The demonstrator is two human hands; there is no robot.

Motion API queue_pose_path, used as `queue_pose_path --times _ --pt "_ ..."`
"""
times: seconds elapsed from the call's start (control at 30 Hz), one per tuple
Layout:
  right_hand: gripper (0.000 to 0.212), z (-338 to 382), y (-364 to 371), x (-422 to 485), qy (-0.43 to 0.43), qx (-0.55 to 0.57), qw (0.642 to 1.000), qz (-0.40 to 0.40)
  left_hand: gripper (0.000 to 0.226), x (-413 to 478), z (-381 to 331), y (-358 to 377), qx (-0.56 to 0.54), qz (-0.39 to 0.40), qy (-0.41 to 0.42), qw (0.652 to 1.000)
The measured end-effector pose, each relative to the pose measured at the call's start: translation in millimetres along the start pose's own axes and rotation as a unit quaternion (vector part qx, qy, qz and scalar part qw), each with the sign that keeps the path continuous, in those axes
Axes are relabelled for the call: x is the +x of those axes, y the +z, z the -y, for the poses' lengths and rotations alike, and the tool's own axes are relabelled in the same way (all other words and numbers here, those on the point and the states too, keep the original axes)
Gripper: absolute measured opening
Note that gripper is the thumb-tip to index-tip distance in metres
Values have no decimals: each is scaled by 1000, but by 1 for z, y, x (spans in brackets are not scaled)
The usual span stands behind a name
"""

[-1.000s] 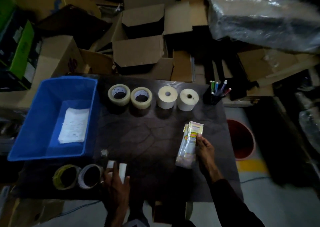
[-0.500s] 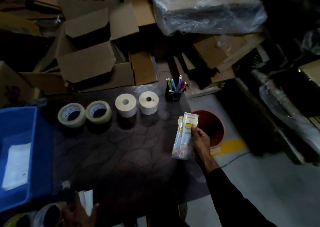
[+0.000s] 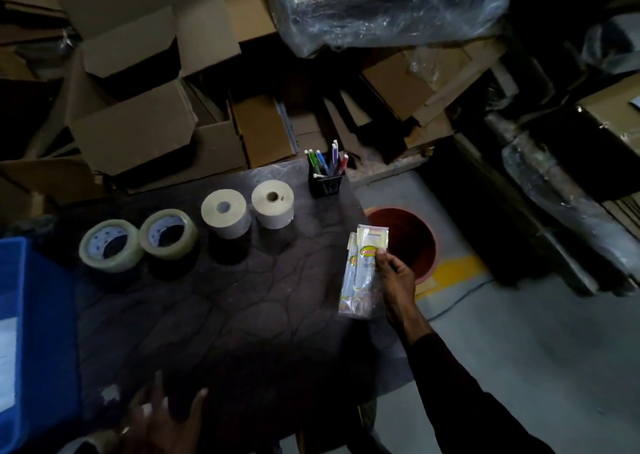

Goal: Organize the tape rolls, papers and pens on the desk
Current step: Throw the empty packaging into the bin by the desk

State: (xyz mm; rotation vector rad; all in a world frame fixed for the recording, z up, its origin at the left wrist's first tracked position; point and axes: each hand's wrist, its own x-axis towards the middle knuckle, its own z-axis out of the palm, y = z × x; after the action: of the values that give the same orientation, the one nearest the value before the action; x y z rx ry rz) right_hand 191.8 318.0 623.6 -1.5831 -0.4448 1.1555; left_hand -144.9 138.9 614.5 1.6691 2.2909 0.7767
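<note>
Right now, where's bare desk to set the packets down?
Free: the dark desk middle, between the row of four rolls, the blue bin and the right hand holding the packets. Crowded: the back edge, rolls through pen cup.

**Desk count**

Sitting left of the pen holder: four rolls in a row, namely two clear tape rolls and two solid cream rolls. Standing in the holder: about six pens. Lying nearer than the holder: two clear packets. Far left: one blue bin.
</note>
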Motion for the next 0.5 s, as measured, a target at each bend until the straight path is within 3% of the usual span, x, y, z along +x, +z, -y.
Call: queue_pose_path --times 0.07,0.1,0.17,0.3,0.43,0.5 --pt "31 0 0 0 1 1 1000 4 77 27 -32 -2 8 -7 -58 998" --pt "31 0 -1 1 3 6 1000 8 64 35 -57 7 -27 28 -92 995" --pt "32 0 -2 1 9 18 1000 12 50 48 -90 33 -141 95 -74 983" --pt "34 3 -4 4 5 32 999 12 61 81 -179 73 -375 234 -78 893" --pt "36 11 -11 14 -6 34 999 7 66 101 -245 104 -458 328 -72 823" --pt "37 15 -16 22 -15 36 999 2 59 106 -258 119 -464 340 -56 816"
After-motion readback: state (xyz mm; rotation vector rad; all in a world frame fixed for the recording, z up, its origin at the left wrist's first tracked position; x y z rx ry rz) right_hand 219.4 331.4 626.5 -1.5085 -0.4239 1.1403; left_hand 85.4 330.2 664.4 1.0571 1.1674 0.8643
